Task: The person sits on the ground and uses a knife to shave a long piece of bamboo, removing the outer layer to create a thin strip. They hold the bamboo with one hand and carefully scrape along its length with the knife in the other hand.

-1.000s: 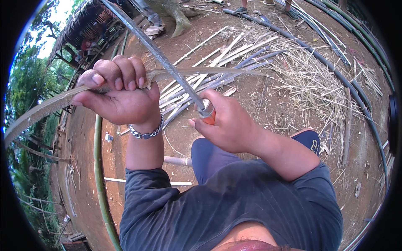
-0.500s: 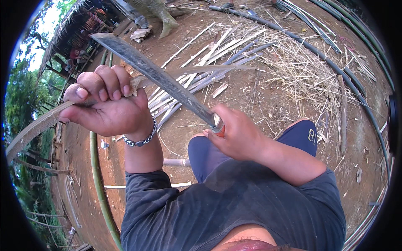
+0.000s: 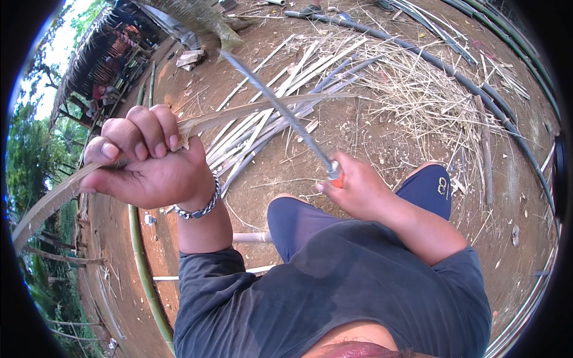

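My left hand (image 3: 152, 161) is closed round a long, curved bamboo strip (image 3: 52, 200), palm toward me. One end runs out past my thumb to the left; the other stretches right, over the ground, and its edge looks rough near my fingers. In my right hand (image 3: 363, 188) is a machete (image 3: 301, 132) with an orange-red handle, mostly hidden by my fingers. Its blade slants up and to the left, seen nearly edge-on and slightly blurred. In this view the blade crosses over the strip's far part; whether they touch I cannot tell.
Split bamboo strips (image 3: 256, 128) lie piled ahead, beside a heap of thin shavings (image 3: 433, 101). A dark pole (image 3: 412, 48) curves across the far right. Along the left runs a green bamboo pole (image 3: 142, 262). Feet show at the far edge; people sit under a thatched shelter (image 3: 89, 51).
The machete has swung right and turned from showing its flat side to nearly edge-on. My right hand has shifted a little right, and my left hand with the strip sits slightly lower.
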A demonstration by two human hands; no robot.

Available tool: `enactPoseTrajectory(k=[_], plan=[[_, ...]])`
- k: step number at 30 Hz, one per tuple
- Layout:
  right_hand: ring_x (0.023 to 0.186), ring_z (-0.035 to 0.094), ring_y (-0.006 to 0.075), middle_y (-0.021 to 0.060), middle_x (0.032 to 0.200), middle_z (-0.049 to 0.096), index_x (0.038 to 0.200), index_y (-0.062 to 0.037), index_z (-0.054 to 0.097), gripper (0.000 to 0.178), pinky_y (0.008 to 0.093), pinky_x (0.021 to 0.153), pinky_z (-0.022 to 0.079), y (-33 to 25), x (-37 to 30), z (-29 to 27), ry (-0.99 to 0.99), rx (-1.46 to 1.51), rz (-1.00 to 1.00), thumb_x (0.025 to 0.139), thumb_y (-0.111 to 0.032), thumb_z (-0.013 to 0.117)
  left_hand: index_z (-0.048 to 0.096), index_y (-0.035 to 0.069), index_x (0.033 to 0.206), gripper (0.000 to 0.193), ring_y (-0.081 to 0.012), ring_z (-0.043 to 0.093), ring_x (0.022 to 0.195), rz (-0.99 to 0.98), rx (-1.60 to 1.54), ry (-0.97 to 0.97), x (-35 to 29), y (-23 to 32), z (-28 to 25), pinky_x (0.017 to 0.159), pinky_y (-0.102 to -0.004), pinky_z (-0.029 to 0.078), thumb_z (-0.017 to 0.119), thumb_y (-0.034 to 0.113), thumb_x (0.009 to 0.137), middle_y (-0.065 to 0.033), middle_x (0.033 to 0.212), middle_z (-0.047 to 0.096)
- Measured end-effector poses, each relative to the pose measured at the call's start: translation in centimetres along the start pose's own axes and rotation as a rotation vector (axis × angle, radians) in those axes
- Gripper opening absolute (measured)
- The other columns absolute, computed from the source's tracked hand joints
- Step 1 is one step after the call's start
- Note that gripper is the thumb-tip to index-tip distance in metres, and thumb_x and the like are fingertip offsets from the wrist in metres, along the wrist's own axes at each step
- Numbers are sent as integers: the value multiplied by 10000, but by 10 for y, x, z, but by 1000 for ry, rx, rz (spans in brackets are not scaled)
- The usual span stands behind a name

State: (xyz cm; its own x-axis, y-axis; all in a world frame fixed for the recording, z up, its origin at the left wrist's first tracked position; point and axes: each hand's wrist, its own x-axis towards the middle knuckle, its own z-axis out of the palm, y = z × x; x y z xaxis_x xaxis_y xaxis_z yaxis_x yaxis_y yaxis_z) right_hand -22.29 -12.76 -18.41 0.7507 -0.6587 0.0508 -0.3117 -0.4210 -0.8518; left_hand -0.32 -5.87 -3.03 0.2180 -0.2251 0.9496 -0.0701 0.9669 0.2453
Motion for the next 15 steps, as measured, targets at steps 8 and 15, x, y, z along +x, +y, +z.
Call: enactPoseTrajectory(k=[8, 15], plan=[[633, 619, 327, 157, 671, 583, 1040, 15, 509, 381, 388, 596, 482, -60, 18, 1, 22, 114, -349, 829, -231, 712, 577, 121, 824, 479, -73, 336, 492, 8, 33, 19, -8, 4, 6, 421, -210, 288, 445, 565, 946, 29, 637, 411], [641, 621, 294, 141, 678, 592, 1054, 15, 514, 376, 375, 612, 484, -25, 18, 8, -8, 85, -180, 839, -231, 699, 510, 95, 877, 478, -84, 313, 489, 24, -64, -19, -14, 9, -8, 408, -219, 307, 384, 545, 979, 13, 654, 357]])
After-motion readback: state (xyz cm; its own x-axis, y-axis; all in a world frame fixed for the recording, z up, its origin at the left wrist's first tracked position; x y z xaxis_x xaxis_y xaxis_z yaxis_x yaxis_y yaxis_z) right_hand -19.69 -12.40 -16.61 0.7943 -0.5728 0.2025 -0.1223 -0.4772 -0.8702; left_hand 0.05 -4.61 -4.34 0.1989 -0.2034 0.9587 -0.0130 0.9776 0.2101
